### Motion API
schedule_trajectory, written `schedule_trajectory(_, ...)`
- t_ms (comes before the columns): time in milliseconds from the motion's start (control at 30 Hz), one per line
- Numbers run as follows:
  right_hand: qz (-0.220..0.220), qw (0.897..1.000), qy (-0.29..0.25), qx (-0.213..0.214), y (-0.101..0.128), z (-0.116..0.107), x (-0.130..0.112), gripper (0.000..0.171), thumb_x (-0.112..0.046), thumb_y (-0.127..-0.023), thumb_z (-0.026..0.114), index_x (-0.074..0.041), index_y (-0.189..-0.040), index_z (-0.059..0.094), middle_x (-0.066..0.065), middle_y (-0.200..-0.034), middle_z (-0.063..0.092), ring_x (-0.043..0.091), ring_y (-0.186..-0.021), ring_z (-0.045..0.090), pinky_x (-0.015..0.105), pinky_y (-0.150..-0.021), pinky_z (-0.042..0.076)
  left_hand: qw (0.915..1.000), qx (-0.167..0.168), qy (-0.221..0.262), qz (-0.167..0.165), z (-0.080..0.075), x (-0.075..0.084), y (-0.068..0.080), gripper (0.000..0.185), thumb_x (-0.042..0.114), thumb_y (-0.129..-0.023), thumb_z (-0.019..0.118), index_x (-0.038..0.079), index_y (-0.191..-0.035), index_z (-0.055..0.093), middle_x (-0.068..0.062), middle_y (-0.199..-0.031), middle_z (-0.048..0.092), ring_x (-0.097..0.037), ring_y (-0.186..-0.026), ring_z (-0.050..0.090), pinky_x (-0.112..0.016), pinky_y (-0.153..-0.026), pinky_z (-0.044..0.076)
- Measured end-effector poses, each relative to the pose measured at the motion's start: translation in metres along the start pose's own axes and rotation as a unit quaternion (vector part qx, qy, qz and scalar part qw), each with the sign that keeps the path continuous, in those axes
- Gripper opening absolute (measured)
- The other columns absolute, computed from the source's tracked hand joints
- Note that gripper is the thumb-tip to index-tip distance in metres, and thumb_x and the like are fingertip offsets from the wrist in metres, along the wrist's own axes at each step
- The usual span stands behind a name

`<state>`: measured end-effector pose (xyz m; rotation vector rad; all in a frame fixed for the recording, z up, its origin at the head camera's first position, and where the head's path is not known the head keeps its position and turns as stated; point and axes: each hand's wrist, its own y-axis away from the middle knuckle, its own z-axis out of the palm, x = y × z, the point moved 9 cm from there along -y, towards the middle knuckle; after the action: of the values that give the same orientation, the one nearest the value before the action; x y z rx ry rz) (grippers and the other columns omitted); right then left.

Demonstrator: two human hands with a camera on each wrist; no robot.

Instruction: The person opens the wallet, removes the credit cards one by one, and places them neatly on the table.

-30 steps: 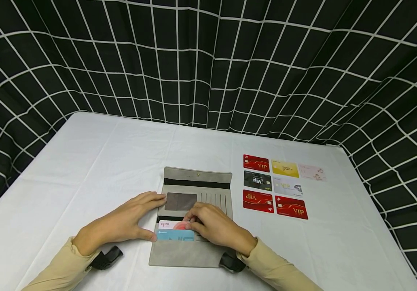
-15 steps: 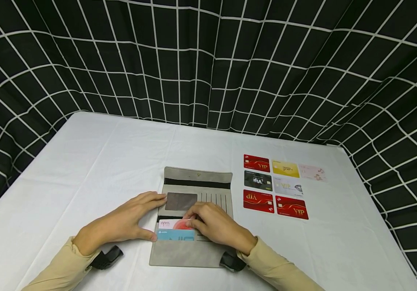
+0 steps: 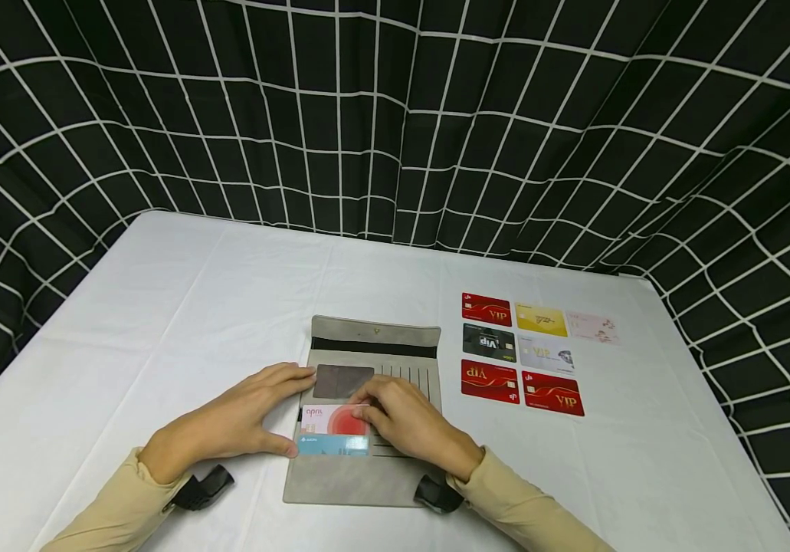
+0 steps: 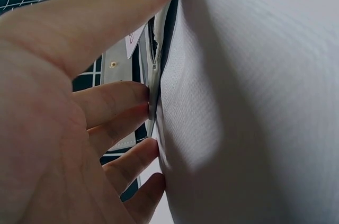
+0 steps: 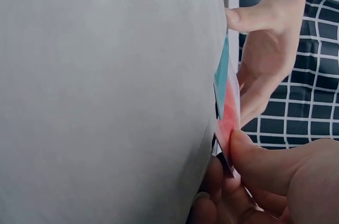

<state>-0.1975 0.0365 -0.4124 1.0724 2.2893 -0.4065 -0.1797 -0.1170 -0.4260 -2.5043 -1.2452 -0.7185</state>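
A grey wallet [image 3: 349, 483] lies unfolded on the white table, its slotted panel facing up. In its lower half a white-and-pink "april" card [image 3: 322, 422] with a red circle stands partly out of a slot, above a light-blue card [image 3: 329, 445] that also sits partly exposed. My right hand [image 3: 404, 420] pinches the right end of the april card between thumb and fingers, as the right wrist view confirms with the card's red part [image 5: 228, 113] at the thumb. My left hand [image 3: 239, 418] rests along the wallet's left edge, fingers spread, thumb beside the blue card.
Right of the wallet several cards lie in rows: red VIP cards [image 3: 552, 394], a dark one [image 3: 488, 343], a gold one [image 3: 541, 320], a silver one [image 3: 545, 354] and a pale pink one [image 3: 591, 327]. A black gridded curtain [image 3: 367, 115] surrounds the table.
The april card has slid upward, away from me, with my right hand, so more of its face and red circle shows. My left hand keeps its place.
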Motion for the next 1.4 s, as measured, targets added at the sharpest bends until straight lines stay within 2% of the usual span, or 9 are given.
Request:
schedule_trajectory(300, 0.001, 1.000, -0.002, 0.002, -0.002, 0.000, 0.002, 0.013, -0.016, -0.092, 0.069, -0.006, -0.099, 0.074, 0.002, -0.094, 0.076, 0.008, -0.082, 0.065, 0.021, -0.072, 0.051, 1.0000, -0.002, 0.002, -0.004, -0.001, 0.000, 0.000, 0.091, 0.054, -0.075, 0.078, 0.000, -0.143, 0.050, -0.013, -0.151, 0.046, -0.039, -0.140, 0.040, -0.061, -0.113, 0.034)
schedule_trajectory(533, 0.008, 1.000, -0.015, 0.020, 0.000, -0.004, 0.004, 0.011, -0.016, -0.093, 0.068, -0.009, -0.098, 0.075, -0.001, -0.089, 0.075, 0.002, -0.070, 0.053, 0.018, -0.063, 0.043, 0.9999, 0.004, -0.002, 0.013, -0.002, 0.003, -0.001, 0.091, 0.056, -0.076, 0.076, 0.001, -0.143, 0.050, -0.013, -0.151, 0.046, -0.037, -0.138, 0.043, -0.060, -0.110, 0.037)
schedule_trajectory(733, 0.018, 0.999, -0.026, 0.033, 0.001, -0.007, 0.007, 0.012, -0.017, -0.095, 0.065, -0.008, -0.099, 0.073, -0.003, -0.081, 0.071, 0.003, -0.066, 0.049, 0.018, -0.060, 0.042, 1.0000, 0.002, -0.001, 0.005, 0.000, 0.001, -0.001, 0.090, 0.052, -0.075, 0.079, 0.001, -0.143, 0.049, -0.013, -0.151, 0.046, -0.036, -0.138, 0.043, -0.059, -0.110, 0.037)
schedule_trajectory(1067, 0.017, 0.997, -0.079, -0.007, 0.003, -0.003, 0.007, 0.021, -0.012, -0.088, 0.074, -0.005, -0.108, 0.069, 0.003, -0.085, 0.073, 0.000, -0.069, 0.060, 0.016, -0.062, 0.049, 1.0000, 0.002, -0.009, 0.000, 0.003, -0.002, -0.002, 0.090, 0.052, -0.073, 0.079, 0.002, -0.143, 0.051, -0.011, -0.151, 0.047, -0.034, -0.139, 0.042, -0.058, -0.112, 0.037)
schedule_trajectory(1400, 0.020, 0.996, -0.090, 0.003, 0.007, -0.016, 0.007, 0.022, -0.015, -0.091, 0.071, -0.011, -0.112, 0.068, -0.002, -0.086, 0.072, 0.000, -0.065, 0.056, 0.017, -0.059, 0.047, 1.0000, -0.001, -0.002, -0.007, 0.003, -0.002, -0.002, 0.090, 0.052, -0.074, 0.080, 0.001, -0.143, 0.050, -0.010, -0.151, 0.046, -0.035, -0.140, 0.041, -0.058, -0.112, 0.036)
